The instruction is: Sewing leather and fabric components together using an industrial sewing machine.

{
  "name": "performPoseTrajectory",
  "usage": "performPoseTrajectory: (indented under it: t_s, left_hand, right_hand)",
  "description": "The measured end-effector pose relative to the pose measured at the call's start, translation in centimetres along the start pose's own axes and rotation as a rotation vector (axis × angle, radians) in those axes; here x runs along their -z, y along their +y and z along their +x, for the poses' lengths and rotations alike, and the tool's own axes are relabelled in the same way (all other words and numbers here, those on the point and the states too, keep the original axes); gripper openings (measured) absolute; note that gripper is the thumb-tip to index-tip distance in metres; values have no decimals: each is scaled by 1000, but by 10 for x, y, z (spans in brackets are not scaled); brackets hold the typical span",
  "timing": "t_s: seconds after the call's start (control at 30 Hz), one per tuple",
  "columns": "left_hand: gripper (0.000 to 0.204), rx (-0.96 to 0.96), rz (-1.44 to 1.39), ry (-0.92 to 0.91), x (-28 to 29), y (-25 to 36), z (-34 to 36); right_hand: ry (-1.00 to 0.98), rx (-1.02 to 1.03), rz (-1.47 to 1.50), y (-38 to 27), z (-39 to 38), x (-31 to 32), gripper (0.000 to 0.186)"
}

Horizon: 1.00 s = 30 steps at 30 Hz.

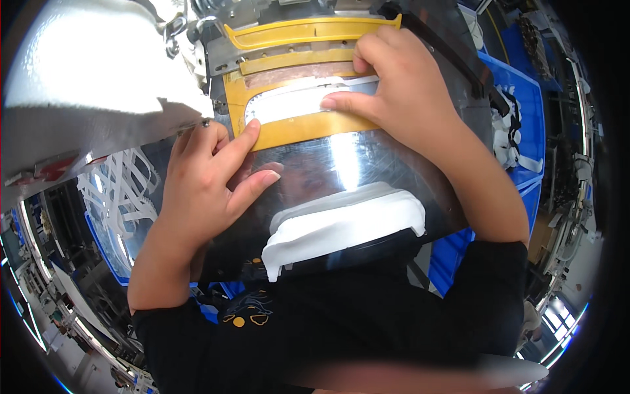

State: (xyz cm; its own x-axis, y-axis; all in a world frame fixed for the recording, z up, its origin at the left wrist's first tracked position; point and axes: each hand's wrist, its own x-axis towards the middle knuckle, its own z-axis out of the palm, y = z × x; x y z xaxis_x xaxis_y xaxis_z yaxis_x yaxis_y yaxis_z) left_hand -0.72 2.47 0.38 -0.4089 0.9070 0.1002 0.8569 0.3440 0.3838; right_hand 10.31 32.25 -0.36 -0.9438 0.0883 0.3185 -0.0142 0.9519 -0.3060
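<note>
A yellow template (pixel 289 132) lies on the shiny metal work plate, with a white fabric piece (pixel 289 102) showing in its opening. My left hand (pixel 210 174) has its fingers apart; the index fingertip touches the template's near left part beside the fabric. My right hand (pixel 407 88) is over the template's right end, its thumb pressing on the white fabric and its other fingers curled. A narrow white strip (pixel 357 82) runs under that hand; what the curled fingers hold is hidden. Beyond stands a raised yellow bar (pixel 315 31).
A large white machine head (pixel 85 85) looms at the left, close to my left hand. Stacked white curved pieces (pixel 348 226) lie at the plate's near edge. White strips (pixel 121 187) hang at the left. A blue bin (pixel 531 125) with white and black pieces stands right.
</note>
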Motion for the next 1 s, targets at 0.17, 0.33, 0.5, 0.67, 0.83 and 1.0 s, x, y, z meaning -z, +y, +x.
performPoseTrajectory:
  t_s: [0.17,0.33,0.5,0.67,0.83,1.0]
  left_hand:
    - [61,-6,14,18,-1,-1,0]
    - [59,-6,25,18,-2,-2,0]
    - [56,2,35,9,3,1,-1]
    - [58,-17,-3,-41,11,19,5]
    - [70,-198,51,37,-4,45,38]
    - [77,-132,131,76,-32,40,51]
  right_hand:
    - [-78,-54,-13,-5,4,0,56]
    - [-102,-99,-42,-6,6,4,55]
    - [-224,-202,-124,-10,9,21,47]
    - [-75,233,91,13,-9,26,29]
    - [-79,401,51,13,-9,23,21]
    - [-73,404,-8,17,-14,21,16]
